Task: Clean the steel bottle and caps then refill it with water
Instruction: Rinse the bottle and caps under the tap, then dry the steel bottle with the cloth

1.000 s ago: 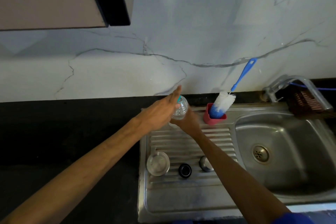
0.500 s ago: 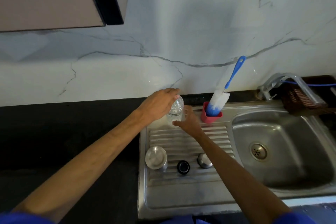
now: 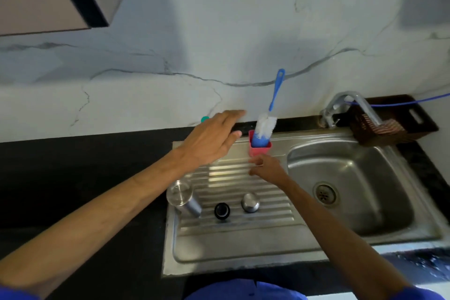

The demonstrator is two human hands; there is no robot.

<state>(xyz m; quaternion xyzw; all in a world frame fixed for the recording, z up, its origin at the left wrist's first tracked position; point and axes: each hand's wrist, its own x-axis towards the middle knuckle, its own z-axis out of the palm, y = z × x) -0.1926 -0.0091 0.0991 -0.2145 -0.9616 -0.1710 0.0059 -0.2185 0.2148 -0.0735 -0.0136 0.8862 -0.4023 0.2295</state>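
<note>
Stainless steel sink unit (image 3: 243, 248) set into a black counter (image 3: 73, 178), seen from the head camera, with a ribbed drainboard on its left half and a basin (image 3: 353, 178) with a drain at 3 o'clock. On the drainboard, toward 7 o'clock from frame centre, the steel bottle (image 3: 183, 198) stands mouth up at the left edge. Just beside it, to its right, lies a black cap (image 3: 222, 211), and beside that a steel cap (image 3: 250, 202); the three form a row and are apart from one another.

Left hand (image 3: 209, 141) hovers over the back of the drainboard with fingers straight and spread, grasping nothing. A small teal cap (image 3: 205, 119) shows just past its knuckles at 11 o'clock; whatever it belongs to is hidden by the hand. Right hand (image 3: 267, 168) sits lower, near the basin's left rim, fingers loosely curled and pointing left; nothing can be seen between them.

At 12 o'clock from the right hand, a red holder (image 3: 259, 150) stands at the back of the drainboard, holding a bottle brush (image 3: 266, 124) with white bristles and a blue handle that leans against the marbled wall (image 3: 219, 44). A tap (image 3: 345, 105) rises at 2 o'clock behind the basin, next to a dark basket (image 3: 394, 124).
</note>
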